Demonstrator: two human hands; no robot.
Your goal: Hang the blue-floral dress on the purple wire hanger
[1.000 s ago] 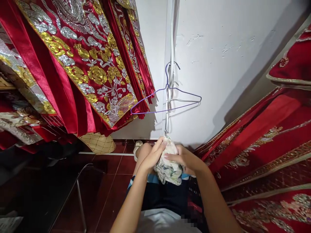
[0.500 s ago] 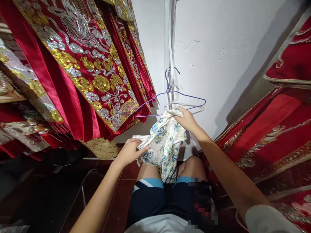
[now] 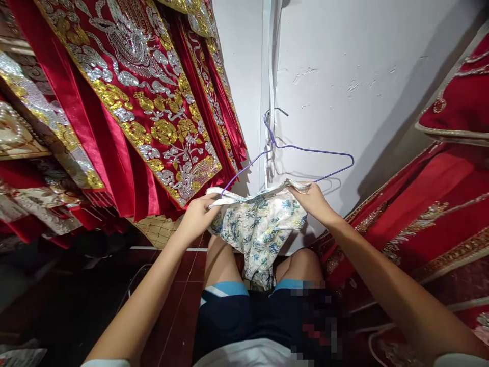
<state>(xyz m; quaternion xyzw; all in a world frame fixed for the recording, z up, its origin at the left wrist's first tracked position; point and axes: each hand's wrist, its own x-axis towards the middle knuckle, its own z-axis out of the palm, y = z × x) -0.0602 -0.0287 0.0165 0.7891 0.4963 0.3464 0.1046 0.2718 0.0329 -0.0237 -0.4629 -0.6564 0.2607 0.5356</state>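
Observation:
A white garment with a blue, green and yellow floral print [image 3: 263, 219] is stretched between my two hands, its pale top edge spread wide. My left hand [image 3: 197, 216] pinches that edge at the left corner. At the opposite corner, my right hand [image 3: 315, 201] grips the edge between thumb and fingers. Right behind hangs a purple wire hanger [image 3: 313, 150], tilted, its hook up by a white vertical strip on the wall. The hanger's left end meets the garment's top edge near my left hand. Its lower bar is mostly hidden behind the cloth.
Red garments with gold and silver embroidery [image 3: 164, 130] hang at the left. More red garments [image 3: 431, 204] hang at the right. A white wall [image 3: 336, 66] stands ahead, with a white strip [image 3: 272, 61] running down it. Dark red tiles [image 3: 179, 311] cover the floor.
My left hand has risen and my right hand has moved right, pulling the garment's top edge out wide. The hanger's right arm has swung further right.

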